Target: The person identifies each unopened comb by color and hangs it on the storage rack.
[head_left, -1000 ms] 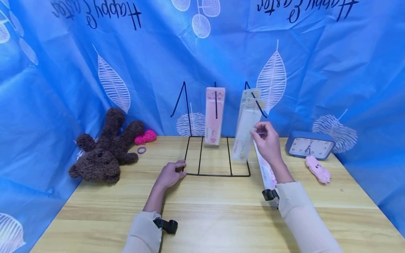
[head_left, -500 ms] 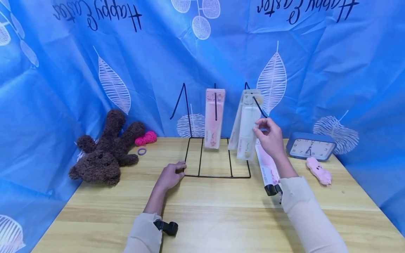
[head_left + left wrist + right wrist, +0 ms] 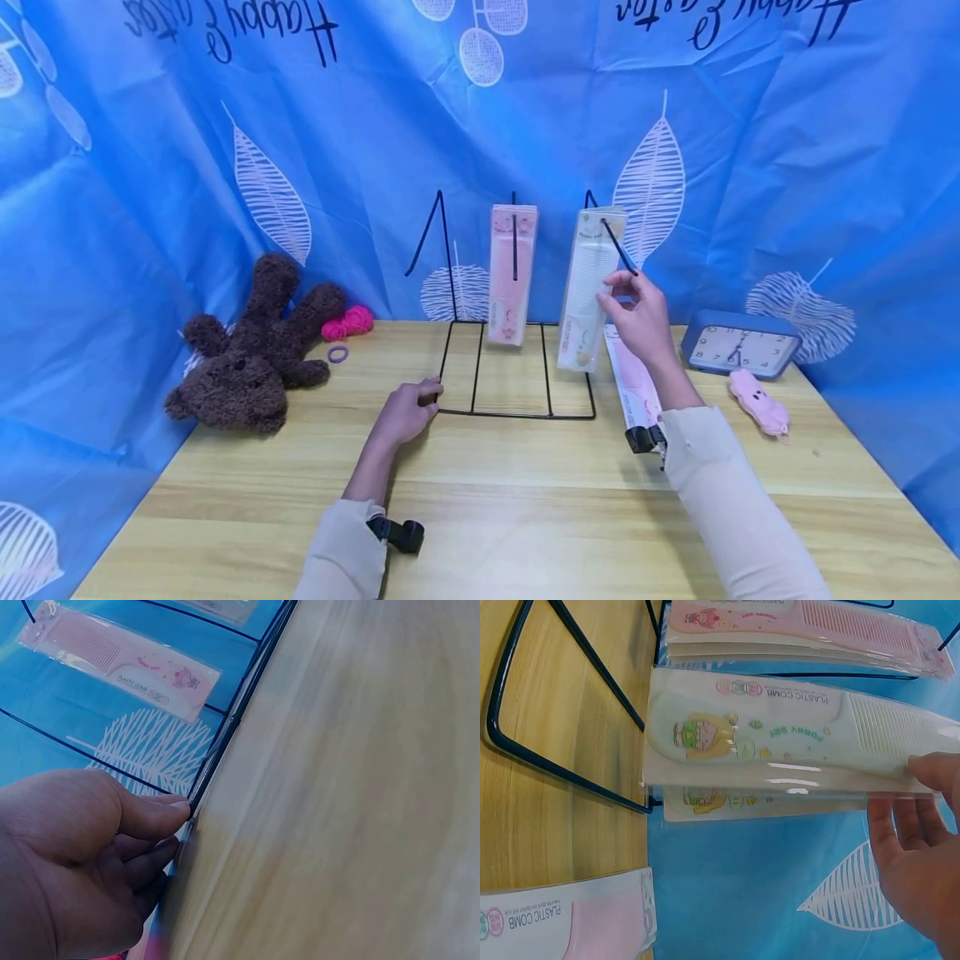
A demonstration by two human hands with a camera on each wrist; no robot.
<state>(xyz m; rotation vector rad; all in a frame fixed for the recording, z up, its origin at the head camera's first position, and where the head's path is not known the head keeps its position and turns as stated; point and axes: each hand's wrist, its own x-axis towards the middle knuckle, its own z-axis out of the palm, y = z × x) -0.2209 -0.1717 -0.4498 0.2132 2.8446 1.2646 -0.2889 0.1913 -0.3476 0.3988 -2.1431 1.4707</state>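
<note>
A black wire display rack (image 3: 517,415) stands on the table with hooks on its upright back. My left hand (image 3: 405,411) holds the rack's front left corner, thumb tip on the wire in the left wrist view. From the right hook hangs a green packaged plastic comb (image 3: 588,292), in front of another green pack behind it. My right hand (image 3: 637,312) pinches its edge; in the right wrist view the thumb lies on the front of the comb's pack and the fingers reach behind. Several pink packaged combs (image 3: 512,275) hang on the middle hook.
Beside the rack, a pink packaged comb (image 3: 633,379) lies on the table, partly under my right forearm. A blue clock (image 3: 741,343) and a small pink toy (image 3: 759,404) are at the right. Left are a brown teddy bear (image 3: 240,367), pink yarn (image 3: 348,323) and a purple ring (image 3: 337,354).
The green packaged comb in my right hand has slid back along the right hook, up against the one behind it. My left hand has stayed at the rack's corner.
</note>
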